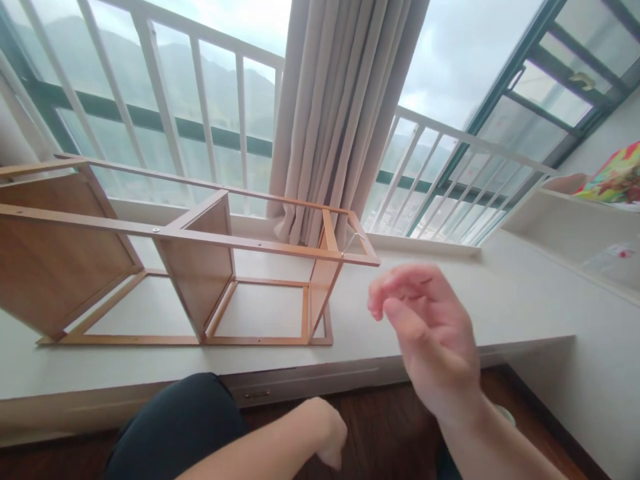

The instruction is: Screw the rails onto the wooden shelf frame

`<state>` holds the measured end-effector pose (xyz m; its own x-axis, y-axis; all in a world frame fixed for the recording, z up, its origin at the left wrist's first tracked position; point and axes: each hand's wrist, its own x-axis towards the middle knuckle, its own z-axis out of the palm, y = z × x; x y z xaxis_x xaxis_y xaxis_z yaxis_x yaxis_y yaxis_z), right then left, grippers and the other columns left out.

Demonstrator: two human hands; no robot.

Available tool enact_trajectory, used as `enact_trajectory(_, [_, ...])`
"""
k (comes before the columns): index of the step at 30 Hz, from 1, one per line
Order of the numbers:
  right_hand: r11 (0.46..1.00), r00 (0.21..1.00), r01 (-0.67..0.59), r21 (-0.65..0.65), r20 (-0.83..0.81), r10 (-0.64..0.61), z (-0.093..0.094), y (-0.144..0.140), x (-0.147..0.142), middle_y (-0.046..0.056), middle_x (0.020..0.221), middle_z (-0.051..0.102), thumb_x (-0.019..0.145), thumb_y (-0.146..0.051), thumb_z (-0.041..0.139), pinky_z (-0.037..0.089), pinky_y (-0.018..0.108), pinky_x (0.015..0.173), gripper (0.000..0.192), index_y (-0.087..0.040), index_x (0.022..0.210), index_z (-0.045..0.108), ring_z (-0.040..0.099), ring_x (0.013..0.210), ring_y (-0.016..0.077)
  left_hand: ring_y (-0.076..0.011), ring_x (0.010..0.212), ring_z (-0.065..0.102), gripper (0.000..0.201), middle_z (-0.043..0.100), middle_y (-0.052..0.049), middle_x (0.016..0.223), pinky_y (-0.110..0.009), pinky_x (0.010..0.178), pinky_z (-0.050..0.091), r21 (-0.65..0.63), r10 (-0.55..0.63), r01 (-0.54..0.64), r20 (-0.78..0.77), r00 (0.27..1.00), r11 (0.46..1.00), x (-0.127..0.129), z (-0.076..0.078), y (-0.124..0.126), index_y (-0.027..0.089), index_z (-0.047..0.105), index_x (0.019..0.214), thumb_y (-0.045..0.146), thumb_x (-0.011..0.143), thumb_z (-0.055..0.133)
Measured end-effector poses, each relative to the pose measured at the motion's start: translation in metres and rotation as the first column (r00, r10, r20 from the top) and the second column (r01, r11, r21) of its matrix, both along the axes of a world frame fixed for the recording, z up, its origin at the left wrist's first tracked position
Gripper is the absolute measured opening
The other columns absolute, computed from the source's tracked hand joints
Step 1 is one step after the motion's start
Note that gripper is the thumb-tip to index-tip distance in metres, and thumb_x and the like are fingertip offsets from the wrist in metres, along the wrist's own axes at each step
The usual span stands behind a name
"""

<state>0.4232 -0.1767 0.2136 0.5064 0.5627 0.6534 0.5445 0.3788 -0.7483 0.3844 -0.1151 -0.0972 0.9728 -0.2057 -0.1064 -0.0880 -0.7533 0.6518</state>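
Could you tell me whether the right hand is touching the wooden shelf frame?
Apart. The head view shows the right hand raised in the air with white ledge visible between its fingertips and the near corner of the wooden shelf frame.

Hands: two are seen, a left hand [327, 433] and a right hand [427, 333].
Shelf frames: one wooden frame [175, 260] is counted on the worktop [425, 320].
Upright panels in the frame: three are counted.
Curtains: one curtain [340, 113] is seen.
Railings: two white railings [165, 100] are counted.
Wall shelves: one shelf [570, 227] is seen.
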Motion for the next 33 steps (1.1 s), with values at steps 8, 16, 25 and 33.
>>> enact_trajectory(8, [0.84,0.876,0.41,-0.356,0.409,-0.255,0.037,0.038,0.092,0.003,0.098,0.074,0.097,-0.056,0.067,0.047,0.033,0.069,0.035,-0.026,0.113,0.076,0.062,0.078,0.0183,-0.0317,0.09,0.078,0.008,0.078,-0.004,0.071,-0.05,0.095,0.056,-0.059,-0.127,0.121,-0.106,0.986,0.991,0.008,-0.022,-0.014,0.034,0.076,0.06,0.038,0.067,0.078])
enact_trajectory(16, [0.75,0.8,0.536,-0.389,0.518,-0.303,0.05,0.046,0.086,0.001,0.066,0.069,0.093,-0.046,0.073,0.039,0.03,0.055,0.03,-0.023,0.075,0.078,0.058,0.061,0.0162,-0.0412,0.117,0.074,0.05,0.08,-0.018,0.122,-0.062,0.106,0.052,0.29,-0.223,0.42,-0.526,0.821,0.86,0.018,0.028,-0.002,0.025,0.079,0.126,0.052,0.088,0.061])
enact_trajectory(25, [0.697,0.761,0.578,-0.424,0.589,-0.272,0.065,0.052,0.075,-0.004,0.047,0.052,0.089,-0.032,0.074,0.037,0.03,0.051,0.022,-0.024,0.068,0.076,0.052,0.049,0.0141,-0.0348,0.097,0.078,0.022,0.083,-0.009,0.089,-0.052,0.095,0.056,0.169,-0.255,0.366,-0.462,0.85,0.915,0.013,-0.009,-0.022,0.032,0.086,0.086,0.048,0.077,0.073])
enact_trajectory(33, [0.779,0.706,0.575,-0.25,0.632,-0.318,0.078,0.052,0.077,-0.001,0.059,0.066,0.09,-0.035,0.075,0.044,0.031,0.054,0.019,-0.022,0.077,0.079,0.061,0.056,0.016,-0.0397,0.104,0.077,0.038,0.083,-0.013,0.105,-0.056,0.091,0.059,0.219,-0.275,0.438,-0.521,0.808,0.872,0.014,0.004,-0.023,0.031,0.085,0.109,0.051,0.082,0.067])
